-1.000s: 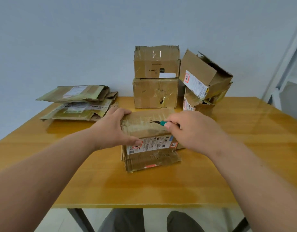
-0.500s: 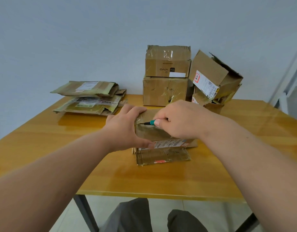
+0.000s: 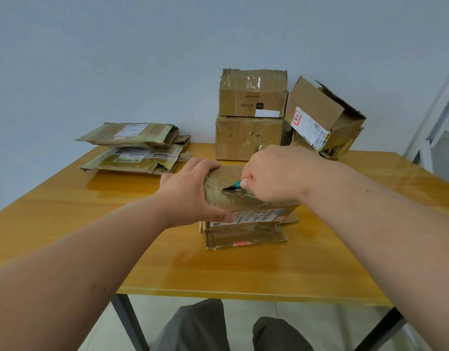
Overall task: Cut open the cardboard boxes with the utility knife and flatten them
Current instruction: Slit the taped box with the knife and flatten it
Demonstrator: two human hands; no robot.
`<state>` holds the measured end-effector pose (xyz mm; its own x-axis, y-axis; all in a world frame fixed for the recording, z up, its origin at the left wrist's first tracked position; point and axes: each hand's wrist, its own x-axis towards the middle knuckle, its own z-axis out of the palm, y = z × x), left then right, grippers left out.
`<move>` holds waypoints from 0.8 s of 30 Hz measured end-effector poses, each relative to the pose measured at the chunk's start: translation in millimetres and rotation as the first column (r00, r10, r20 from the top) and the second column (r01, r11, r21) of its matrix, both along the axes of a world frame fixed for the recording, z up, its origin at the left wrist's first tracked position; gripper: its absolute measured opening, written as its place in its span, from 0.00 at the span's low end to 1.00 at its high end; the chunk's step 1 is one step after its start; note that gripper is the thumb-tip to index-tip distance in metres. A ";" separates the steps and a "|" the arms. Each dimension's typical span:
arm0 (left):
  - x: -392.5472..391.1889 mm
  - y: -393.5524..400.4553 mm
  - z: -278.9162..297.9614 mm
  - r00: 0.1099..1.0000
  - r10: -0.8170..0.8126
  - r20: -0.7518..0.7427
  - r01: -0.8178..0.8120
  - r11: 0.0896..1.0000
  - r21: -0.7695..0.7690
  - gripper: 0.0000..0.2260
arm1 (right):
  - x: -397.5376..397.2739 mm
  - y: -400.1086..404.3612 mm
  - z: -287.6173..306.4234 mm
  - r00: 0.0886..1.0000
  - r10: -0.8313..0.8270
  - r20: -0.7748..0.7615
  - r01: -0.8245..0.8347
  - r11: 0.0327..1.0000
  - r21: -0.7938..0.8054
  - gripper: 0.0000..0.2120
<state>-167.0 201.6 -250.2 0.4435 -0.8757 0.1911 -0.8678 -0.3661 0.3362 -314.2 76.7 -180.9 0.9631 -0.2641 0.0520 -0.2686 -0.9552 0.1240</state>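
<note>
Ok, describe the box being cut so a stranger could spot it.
On the yellow table, find the box nearest the front edge, between both hands. Unlike the boxes stacked by the wall, its flap lies open toward the viewer and a knife touches its taped top.

Box [image 3: 226, 196]: on table [image 3: 117, 224], taped top up, my left hand [image 3: 190, 191] gripping its left end. Knife [image 3: 232, 186]: pinched in my right hand [image 3: 274, 173], blade on the tape. Flattened cardboard [image 3: 135, 148]: far left. Three boxes [image 3: 251, 117]: stacked behind.
</note>
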 end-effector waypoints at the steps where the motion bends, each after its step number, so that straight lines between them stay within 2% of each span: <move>1: -0.5 0.1 0.2 1.000 0.000 0.001 0.000 1.000 0.000 0.52 | -3.4 -2.3 -1.2 1.000 -0.003 -0.005 0.003 1.000 -0.017 0.20; 6: -0.4 -0.2 0.2 1.000 0.007 0.006 -0.007 1.000 0.011 0.53 | -13.2 -11.7 -1.3 0.999 -0.039 0.005 0.039 0.998 -0.046 0.19; 13: 3.3 -2.1 1.3 1.000 0.016 -0.008 -0.016 1.000 0.021 0.58 | -48.8 -48.7 10.7 0.973 -0.224 -0.061 0.210 0.962 -0.177 0.17; 17: 5.2 -4.8 2.4 1.000 0.013 0.005 -0.013 0.999 0.043 0.57 | -58.5 -59.7 8.9 0.969 -0.242 -0.044 0.228 0.951 -0.208 0.16; 24: 2.8 -4.5 3.2 1.000 0.025 0.016 -0.026 0.999 0.048 0.57 | -67.9 -69.3 8.0 0.968 -0.249 -0.017 0.242 0.951 -0.194 0.20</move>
